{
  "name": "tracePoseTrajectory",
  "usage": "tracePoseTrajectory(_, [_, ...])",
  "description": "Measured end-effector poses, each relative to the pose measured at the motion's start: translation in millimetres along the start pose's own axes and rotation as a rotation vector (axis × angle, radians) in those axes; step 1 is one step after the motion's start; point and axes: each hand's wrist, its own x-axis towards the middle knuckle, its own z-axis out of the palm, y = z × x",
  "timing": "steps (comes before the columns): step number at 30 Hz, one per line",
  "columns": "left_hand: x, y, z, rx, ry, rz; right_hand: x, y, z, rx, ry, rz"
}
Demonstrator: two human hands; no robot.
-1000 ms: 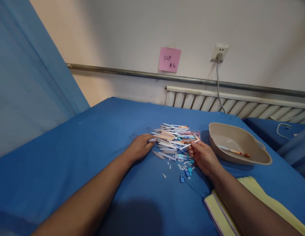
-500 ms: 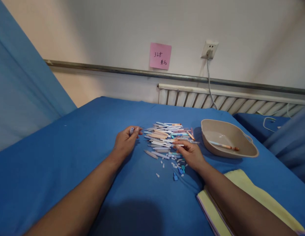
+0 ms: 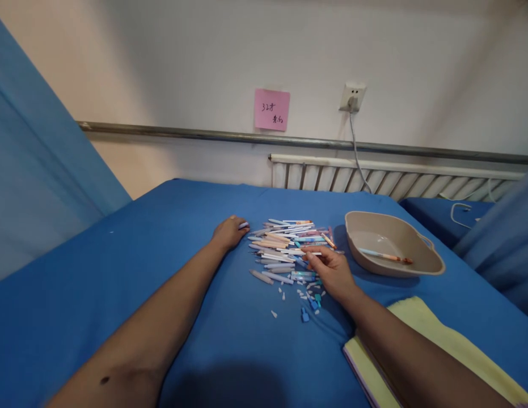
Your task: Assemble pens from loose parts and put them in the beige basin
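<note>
On the blue cloth lies a pile of pen parts (image 3: 275, 244): pale barrels, thin white refills and some orange and teal pieces, mostly lying sideways. At the pile's left edge, my left hand (image 3: 229, 233) is closed around a light purple pen barrel (image 3: 244, 225), of which only an end shows. Over the right side of the pile, my right hand (image 3: 332, 271) pinches a thin white refill (image 3: 313, 253). Small white tips (image 3: 283, 296) and blue clip-like pieces (image 3: 305, 315) are scattered in front of the pile.
A beige basin (image 3: 421, 263) with a brush-like orange and blue stick (image 3: 385, 255) in it stands right of the pile. Folded yellow cloth (image 3: 421, 334) lies under my right forearm. Behind the bed are a radiator (image 3: 323, 171), a rail and a plugged socket (image 3: 353, 97).
My left hand has moved slightly right toward the pile's edge and turned, with the barrel still in it. My right hand stays over the pile. The whole view has shifted a little.
</note>
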Motion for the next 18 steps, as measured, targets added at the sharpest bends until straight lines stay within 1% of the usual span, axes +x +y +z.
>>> tracePoseTrajectory(2, [2,-1,1,-0.007,-0.006,-0.011,1,-2,1,0.026,0.011,0.014])
tracePoseTrajectory(5, [0,0,-3,-0.044,0.024,-0.061,3,-5,1,0.087,0.033,0.045])
tracePoseTrajectory(7, [-7,8,-9,-0.081,0.059,-0.088,4,-8,-1,0.164,0.048,0.078])
tracePoseTrajectory(9, [-23,25,-14,-0.162,0.085,-0.089,4,-12,-3,0.276,0.06,0.113])
tracePoseTrajectory(10, [-34,38,-16,-0.234,0.092,-0.086,4,-14,-4,0.336,0.067,0.128])
tracePoseTrajectory(11, [-46,51,-18,-0.461,0.106,-0.117,4,-16,-5,0.391,0.074,0.139])
tracePoseTrajectory(12, [-61,66,-19,-0.68,0.088,-0.151,3,-18,-5,0.436,0.081,0.145])
tracePoseTrajectory(13, [-75,81,-20,-0.854,0.04,-0.185,1,-20,-5,0.471,0.084,0.145])
tracePoseTrajectory(14, [-89,94,-20,-0.974,-0.028,-0.214,0,-22,-5,0.495,0.084,0.143])
tracePoseTrajectory(16, [-110,116,-20,-1.126,-0.141,-0.257,-3,-24,-4,0.525,0.076,0.127])
tracePoseTrajectory(18, [-121,128,-20,-1.194,-0.202,-0.297,-5,-25,-3,0.536,0.071,0.105])
